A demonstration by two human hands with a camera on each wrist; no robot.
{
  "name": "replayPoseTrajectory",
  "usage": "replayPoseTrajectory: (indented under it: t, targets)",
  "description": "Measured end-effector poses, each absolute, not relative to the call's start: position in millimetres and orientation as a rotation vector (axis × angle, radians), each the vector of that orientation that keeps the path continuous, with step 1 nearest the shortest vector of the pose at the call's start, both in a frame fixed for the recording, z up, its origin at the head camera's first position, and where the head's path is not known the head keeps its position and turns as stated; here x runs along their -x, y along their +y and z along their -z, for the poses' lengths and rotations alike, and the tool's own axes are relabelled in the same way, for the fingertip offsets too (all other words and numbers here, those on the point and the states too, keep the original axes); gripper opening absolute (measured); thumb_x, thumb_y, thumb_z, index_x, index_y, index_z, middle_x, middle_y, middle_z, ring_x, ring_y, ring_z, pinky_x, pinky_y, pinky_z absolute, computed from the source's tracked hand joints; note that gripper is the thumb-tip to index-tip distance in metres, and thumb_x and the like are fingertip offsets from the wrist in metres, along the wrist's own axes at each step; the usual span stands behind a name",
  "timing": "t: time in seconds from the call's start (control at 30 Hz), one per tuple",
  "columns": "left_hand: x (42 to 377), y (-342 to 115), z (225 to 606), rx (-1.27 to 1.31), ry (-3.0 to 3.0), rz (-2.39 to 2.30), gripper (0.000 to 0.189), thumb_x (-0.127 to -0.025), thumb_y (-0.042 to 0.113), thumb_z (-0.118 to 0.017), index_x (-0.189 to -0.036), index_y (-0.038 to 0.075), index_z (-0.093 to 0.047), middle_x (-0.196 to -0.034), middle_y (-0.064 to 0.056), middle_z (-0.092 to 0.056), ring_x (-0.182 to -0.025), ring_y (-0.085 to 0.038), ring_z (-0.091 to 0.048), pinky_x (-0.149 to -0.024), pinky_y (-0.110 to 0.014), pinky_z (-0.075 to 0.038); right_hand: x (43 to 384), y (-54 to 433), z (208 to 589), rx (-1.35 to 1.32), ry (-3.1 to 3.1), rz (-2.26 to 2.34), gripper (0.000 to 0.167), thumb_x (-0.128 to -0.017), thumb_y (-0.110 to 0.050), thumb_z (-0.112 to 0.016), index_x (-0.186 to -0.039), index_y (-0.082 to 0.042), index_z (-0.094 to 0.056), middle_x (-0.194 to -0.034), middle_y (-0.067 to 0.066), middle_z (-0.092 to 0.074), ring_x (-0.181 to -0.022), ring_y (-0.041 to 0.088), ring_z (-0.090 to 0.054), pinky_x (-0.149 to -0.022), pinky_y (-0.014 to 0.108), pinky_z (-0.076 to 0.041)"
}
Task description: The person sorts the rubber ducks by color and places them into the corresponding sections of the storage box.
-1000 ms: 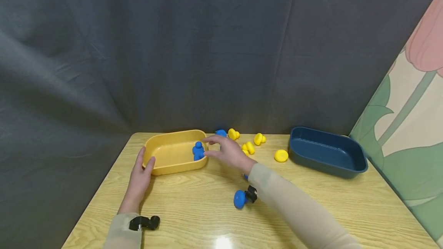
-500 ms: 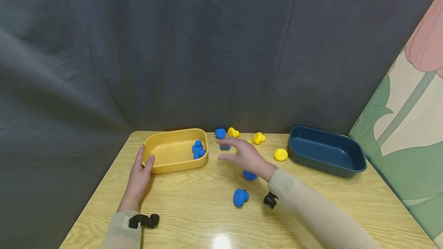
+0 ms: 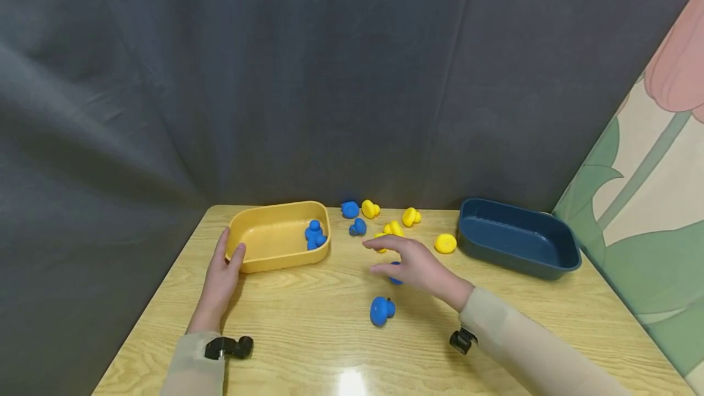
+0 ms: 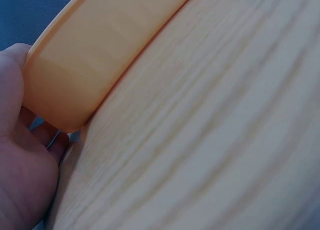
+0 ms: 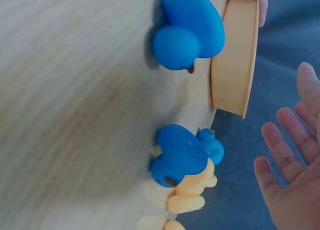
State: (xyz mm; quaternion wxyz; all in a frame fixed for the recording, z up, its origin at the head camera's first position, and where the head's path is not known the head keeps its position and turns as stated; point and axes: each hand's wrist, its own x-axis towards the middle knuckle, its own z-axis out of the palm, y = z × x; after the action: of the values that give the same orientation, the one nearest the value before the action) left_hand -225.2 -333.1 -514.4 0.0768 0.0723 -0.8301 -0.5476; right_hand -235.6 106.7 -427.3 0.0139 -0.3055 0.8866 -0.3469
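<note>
My left hand point(image 3: 216, 286) holds the left end of a yellow plastic bin point(image 3: 288, 261), thumb at the rim and fingers round the corner in the left wrist view. Blue rubber ducks point(image 3: 315, 234) lie inside its right end. My right hand point(image 3: 420, 269), holding nothing, hovers over the middle of the table with fingers spread apart. A blue rubber duck point(image 3: 395, 279) is partly hidden below it. Nearer the front lies another blue rubber duck point(image 3: 378, 311), on its side. The right wrist view shows both, with the open palm point(image 5: 300, 200) off to their right.
Behind my right hand lie several yellow rubber ducks point(image 3: 410, 217) and two blue ones point(image 3: 358, 227). One yellow duck point(image 3: 445, 244) sits beside a dark blue bin point(image 3: 511, 266) at the right. A dark curtain point(image 3: 352, 78) hangs along the table's back edge.
My right hand has drawn back from the yellow bin to the right and toward me, leaving a blue duck in the bin. My left hand has stayed on the bin's end.
</note>
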Motion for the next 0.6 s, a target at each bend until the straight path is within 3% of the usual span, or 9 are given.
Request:
replayPoseTrajectory:
  t: [0.47,0.6]
  targets:
    - [225.3,-331.8,511.2,-0.235,-2.495,1.641,0.085,-0.116,0.058,-0.047,-0.18,0.027,-0.001,-0.186,-0.004,-0.002,-0.17,-0.031,0.001,-0.136,-0.057,-0.005,206.6,127.4,440.2,0.96,2.641,1.049,0.054,-0.098,-0.031,-0.087,-0.148,-0.018,-0.072,-0.146,-0.008,-0.071,-0.137,0.022,-0.065,-0.116,0.051,-0.052]
    - [225.0,-332.1,511.3,-0.233,-2.495,1.638,0.085,-0.116,0.058,-0.047,-0.18,0.027,0.0,-0.186,-0.005,-0.002,-0.17,-0.031,0.0,-0.136,-0.057,-0.005,201.4,131.5,443.9,0.962,2.595,1.053,0.054,-0.097,-0.03,-0.088,-0.147,-0.018,-0.073,-0.145,-0.007,-0.071,-0.14,0.027,-0.063,-0.117,0.055,-0.05]
